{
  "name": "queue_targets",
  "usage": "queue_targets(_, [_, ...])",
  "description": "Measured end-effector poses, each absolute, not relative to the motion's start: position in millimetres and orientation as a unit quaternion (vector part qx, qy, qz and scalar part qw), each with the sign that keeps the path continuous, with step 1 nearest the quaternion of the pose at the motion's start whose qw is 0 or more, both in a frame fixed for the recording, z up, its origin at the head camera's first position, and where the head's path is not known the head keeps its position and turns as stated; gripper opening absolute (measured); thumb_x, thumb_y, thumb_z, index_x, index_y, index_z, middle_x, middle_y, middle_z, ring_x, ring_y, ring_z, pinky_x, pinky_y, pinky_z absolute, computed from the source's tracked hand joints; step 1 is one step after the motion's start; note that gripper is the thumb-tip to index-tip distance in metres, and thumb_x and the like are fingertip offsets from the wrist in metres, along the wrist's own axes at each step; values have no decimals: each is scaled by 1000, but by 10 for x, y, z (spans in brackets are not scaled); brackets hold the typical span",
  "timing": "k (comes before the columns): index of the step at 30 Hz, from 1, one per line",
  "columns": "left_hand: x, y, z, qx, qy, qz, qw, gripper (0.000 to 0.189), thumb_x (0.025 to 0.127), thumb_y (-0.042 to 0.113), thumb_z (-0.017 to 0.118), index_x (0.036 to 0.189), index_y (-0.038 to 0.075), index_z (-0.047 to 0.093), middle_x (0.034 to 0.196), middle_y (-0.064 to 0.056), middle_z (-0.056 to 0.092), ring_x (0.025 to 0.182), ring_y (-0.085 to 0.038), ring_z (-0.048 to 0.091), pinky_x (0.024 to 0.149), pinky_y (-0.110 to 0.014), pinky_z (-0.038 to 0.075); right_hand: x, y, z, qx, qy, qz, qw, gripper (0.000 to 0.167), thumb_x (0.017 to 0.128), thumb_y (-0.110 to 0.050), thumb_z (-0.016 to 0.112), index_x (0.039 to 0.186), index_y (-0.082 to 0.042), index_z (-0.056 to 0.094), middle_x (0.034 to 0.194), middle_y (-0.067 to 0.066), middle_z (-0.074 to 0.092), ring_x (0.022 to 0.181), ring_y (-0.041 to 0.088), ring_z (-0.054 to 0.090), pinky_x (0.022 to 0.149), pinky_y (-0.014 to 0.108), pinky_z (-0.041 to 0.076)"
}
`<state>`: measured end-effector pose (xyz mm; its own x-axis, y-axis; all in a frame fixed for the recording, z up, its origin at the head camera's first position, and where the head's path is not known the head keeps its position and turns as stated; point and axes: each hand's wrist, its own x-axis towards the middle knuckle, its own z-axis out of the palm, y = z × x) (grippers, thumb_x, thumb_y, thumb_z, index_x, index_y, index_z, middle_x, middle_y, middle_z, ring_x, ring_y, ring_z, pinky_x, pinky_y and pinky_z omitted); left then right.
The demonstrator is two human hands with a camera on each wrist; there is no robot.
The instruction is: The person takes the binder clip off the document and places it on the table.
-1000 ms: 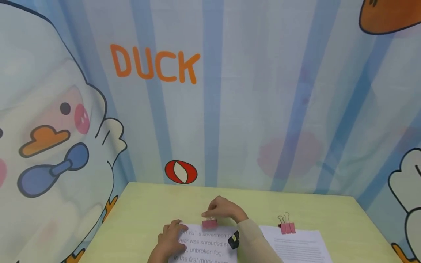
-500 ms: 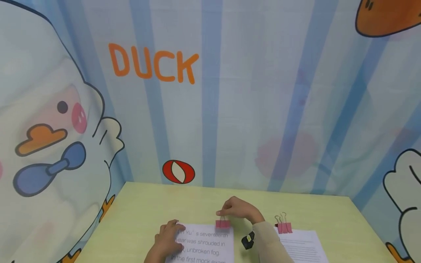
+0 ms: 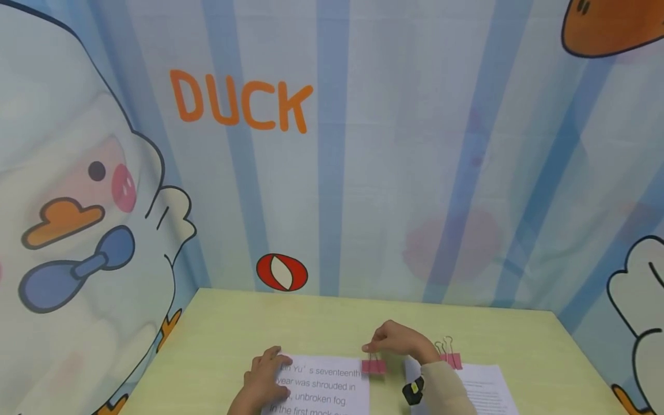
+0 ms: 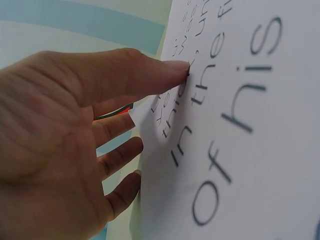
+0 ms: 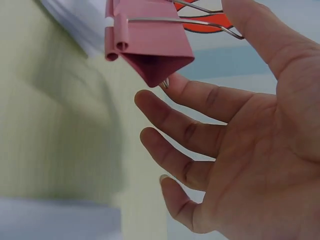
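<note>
My left hand (image 3: 263, 377) lies on the upper left of a large-print sheet (image 3: 316, 383). Its thumb presses on the printed face in the left wrist view, and its other fingers (image 4: 122, 155) reach along the paper's edge. Between thumb and index finger, my right hand (image 3: 399, 340) pinches a pink binder clip (image 5: 155, 37) by its wire handles. The other fingers of that hand are free and slightly bent. In the head view the clip overlaps the sheet's top right corner, and the right wrist view shows bare tabletop below it.
A second printed stack (image 3: 485, 386) lies to the right, with another pink binder clip (image 3: 453, 361) at its top edge, partly behind the right arm. The pale yellow table (image 3: 290, 320) ends at a duck-print curtain (image 3: 373, 173).
My right hand has moved right with the binder clip, from the middle of the sheet's top edge to its right corner. My left hand has stayed on the sheet.
</note>
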<state>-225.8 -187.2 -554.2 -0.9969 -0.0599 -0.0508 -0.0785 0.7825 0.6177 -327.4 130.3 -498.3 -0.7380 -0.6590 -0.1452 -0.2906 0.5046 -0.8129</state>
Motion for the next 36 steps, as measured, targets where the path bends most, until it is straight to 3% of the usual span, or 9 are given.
queue_targets(5, [-2267,-1866,-5535,-35,943,331,14,54,63,1,87,115,10,71,148,-20,46,132,-48,37,102,-68,34,-3233,1434,-5021,-271,840,-409,230,36,95,-27,70,83,7,70,62,-7,43,56,9,26,55,27,27])
queue_targets(11, [-2258,-1887,-5580,-29,942,333,14,54,62,0,86,114,9,71,147,-21,46,131,-49,38,100,-68,34,-3123,1516,-5087,-261,828,-427,253,28,96,-25,70,92,3,73,83,-1,66,74,12,49,69,31,42])
queue_targets(19, [-2244,-1899,-5564,-23,942,336,10,55,63,0,86,115,9,71,147,-22,46,131,-50,37,99,-69,35,-3078,1562,-5152,-256,822,-439,257,25,95,-25,71,90,0,72,76,-4,59,71,12,41,65,29,34])
queue_targets(30, [-2259,-1890,-5582,-36,941,336,7,55,64,1,87,116,11,71,150,-20,43,132,-49,37,98,-67,36,-3093,1599,-5307,-260,809,-456,264,25,95,-22,70,93,3,72,83,-3,64,82,16,47,76,34,37])
queue_targets(36, [-2255,-1900,-5577,-33,943,332,10,56,64,2,87,116,11,71,150,-21,43,132,-50,36,98,-68,36,-3093,1597,-5349,-261,811,-459,252,24,94,-22,71,95,2,73,86,-2,66,81,16,48,74,32,38])
